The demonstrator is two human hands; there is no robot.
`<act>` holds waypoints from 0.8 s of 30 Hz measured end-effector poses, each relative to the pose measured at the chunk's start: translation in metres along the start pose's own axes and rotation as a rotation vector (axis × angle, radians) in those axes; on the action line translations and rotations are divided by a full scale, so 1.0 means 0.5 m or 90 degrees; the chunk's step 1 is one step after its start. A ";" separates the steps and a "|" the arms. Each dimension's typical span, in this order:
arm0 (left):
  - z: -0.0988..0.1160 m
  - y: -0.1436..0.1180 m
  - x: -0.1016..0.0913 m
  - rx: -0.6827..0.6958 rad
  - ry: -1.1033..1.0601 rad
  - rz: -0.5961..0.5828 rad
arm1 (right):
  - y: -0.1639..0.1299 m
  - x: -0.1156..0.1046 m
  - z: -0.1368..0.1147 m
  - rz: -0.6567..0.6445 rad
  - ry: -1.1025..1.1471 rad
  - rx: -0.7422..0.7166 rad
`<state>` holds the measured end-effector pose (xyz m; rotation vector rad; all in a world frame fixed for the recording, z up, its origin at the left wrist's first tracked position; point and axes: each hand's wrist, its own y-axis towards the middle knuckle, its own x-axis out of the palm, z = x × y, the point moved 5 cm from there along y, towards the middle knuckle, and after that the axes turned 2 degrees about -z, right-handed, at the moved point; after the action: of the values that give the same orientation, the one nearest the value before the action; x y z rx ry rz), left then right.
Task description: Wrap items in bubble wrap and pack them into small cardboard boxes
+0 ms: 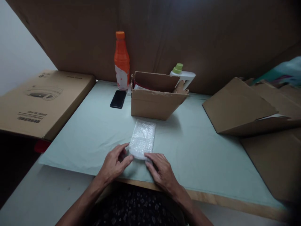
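A clear bubble wrap pouch (142, 138) lies flat on the pale green cloth in front of me, its near edge slightly raised. At its lower left corner is my left hand (115, 161), thumb and index finger apart and touching the edge. My right hand (161, 169) pinches the lower right corner, fingers on top and thumb below. Whether anything is inside the pouch I cannot tell.
Behind the pouch stands an open cardboard box (155, 105) with things inside. A black phone (118, 99), an orange bottle (121, 59) and a white jug (188, 75) with a green cap are around it. Large cartons flank the table, one left (47, 100), others right (240, 106).
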<state>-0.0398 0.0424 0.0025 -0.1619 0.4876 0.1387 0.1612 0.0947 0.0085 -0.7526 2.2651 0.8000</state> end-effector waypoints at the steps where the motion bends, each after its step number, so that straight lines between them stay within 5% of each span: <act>1: 0.004 -0.005 -0.013 0.055 0.015 0.021 | 0.006 -0.002 0.009 0.000 0.035 0.032; 6: 0.020 -0.001 -0.005 0.215 0.040 -0.013 | 0.019 -0.010 0.037 -0.033 0.180 0.191; 13: 0.007 0.062 0.038 0.038 0.051 0.033 | 0.024 -0.001 0.069 -0.016 0.251 0.288; 24: 0.009 0.051 0.047 0.092 0.250 0.122 | 0.052 0.000 0.072 0.039 0.132 0.247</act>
<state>-0.0214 0.0702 -0.0078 0.0021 0.9031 0.2611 0.1563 0.1367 -0.0054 -0.6054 2.5334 0.2991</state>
